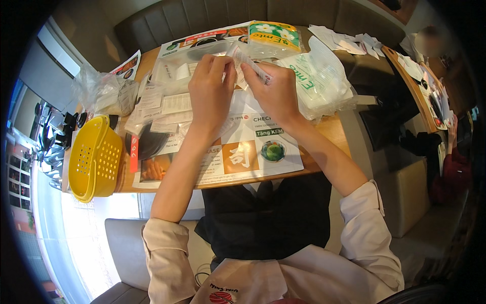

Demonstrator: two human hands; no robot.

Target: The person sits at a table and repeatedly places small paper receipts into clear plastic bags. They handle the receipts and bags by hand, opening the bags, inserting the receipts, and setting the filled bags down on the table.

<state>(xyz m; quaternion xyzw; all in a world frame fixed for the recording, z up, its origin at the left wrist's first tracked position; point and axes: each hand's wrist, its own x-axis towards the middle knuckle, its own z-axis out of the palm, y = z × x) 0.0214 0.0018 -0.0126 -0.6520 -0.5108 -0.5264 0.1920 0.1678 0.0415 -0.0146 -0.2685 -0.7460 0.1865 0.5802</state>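
In my right hand [275, 89], a slim paper-and-plastic packet [255, 67] with print on it is pinched between thumb and fingers. My left hand [212, 93] is raised beside it, its fingers bent towards the packet's far end; its fingertips are partly hidden, so I cannot tell whether they grip it. Behind my left hand stands a translucent plastic bin [161, 72] with white packets inside. Several printed packets [176, 103] lie in a loose pile left of my left wrist. Under both forearms a printed paper placemat [281, 163] covers part of the wooden table [334, 133].
A yellow perforated basket [95, 159] sits at the table's left edge, near a clear plastic bag [110, 91]. A wrapped tissue pack [275, 36] and an opened plastic pack of white tissues [319, 83] are at the far right. Papers [345, 41] lie on the bench. Another person's hand [452, 131] is at a neighbouring table.
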